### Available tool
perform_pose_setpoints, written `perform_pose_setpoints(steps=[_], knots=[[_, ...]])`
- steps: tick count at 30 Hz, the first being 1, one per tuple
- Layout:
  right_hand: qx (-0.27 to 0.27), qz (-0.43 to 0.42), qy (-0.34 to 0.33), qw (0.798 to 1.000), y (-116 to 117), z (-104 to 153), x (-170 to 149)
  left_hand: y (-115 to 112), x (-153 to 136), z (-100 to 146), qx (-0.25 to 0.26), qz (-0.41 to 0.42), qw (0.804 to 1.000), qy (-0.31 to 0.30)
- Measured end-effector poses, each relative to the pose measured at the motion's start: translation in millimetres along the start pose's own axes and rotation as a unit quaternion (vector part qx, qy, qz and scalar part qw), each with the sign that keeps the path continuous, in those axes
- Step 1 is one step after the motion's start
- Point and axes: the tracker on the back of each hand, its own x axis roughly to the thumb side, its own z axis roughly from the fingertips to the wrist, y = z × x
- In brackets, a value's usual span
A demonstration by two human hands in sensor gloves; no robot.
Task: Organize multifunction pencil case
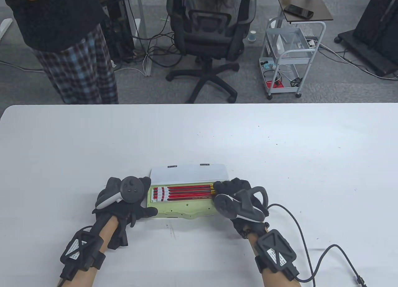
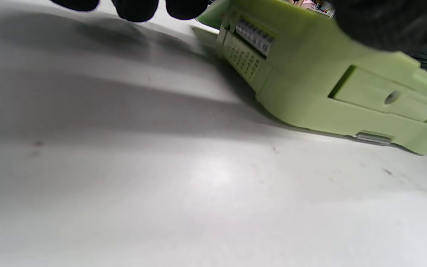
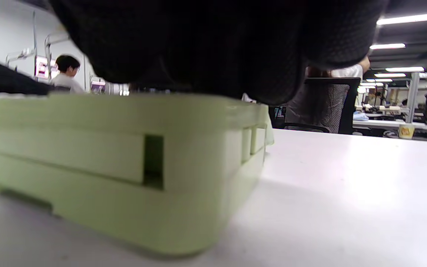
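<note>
The case (image 1: 183, 203) lies on the table (image 1: 279, 150), near its front edge, between the two hands. Its lid (image 1: 189, 175) is open and folded back away from the person.

Progress, as judged: the loading step appears largely complete. Several red pencils (image 1: 186, 192) lie side by side along the far part of the tray, white-banded ends to the left, gold ferrules to the right. No loose item shows on the table. What probably remains: seat the pencils evenly, then close the lid. The near strip of the tray holds nothing visible.

Left hand (image 1: 124, 200): rests at the case's left end, thumb laid along the near left corner, fingers lying loosely on the table just beyond the end; it grips nothing.

Right hand (image 1: 239, 200): covers the right end, fingertips at the ferrules. Whether they pinch a pencil or only press on it cannot be told.

Appearance: pale green moulded plastic, long and shallow, white inside the lid. The wrist views show side recesses, a small drawer-like panel (image 2: 384, 98) and a row of small keys (image 2: 252, 35) on the end wall.
</note>
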Motion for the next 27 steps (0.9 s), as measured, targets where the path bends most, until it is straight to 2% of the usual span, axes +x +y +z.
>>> perform_pose_setpoints(steps=[3, 8, 11, 27], knots=[[-0.007, -0.013, 0.046, 0.999, -6, 2, -11, 0, 0, 0, 0.003, -0.008, 1.0, 0.001], [0.044, 0.011, 0.1, 0.994, 2, 2, -18, 1, 1, 0, 0.0, -0.007, 1.0, 0.001], [0.069, 0.036, 0.107, 0.991, 7, 1, -16, 2, 0, 0, -0.002, -0.007, 1.0, 0.002], [0.071, 0.044, 0.105, 0.991, 15, -8, -2, 2, 1, -2, -0.004, -0.008, 1.0, 0.002]])
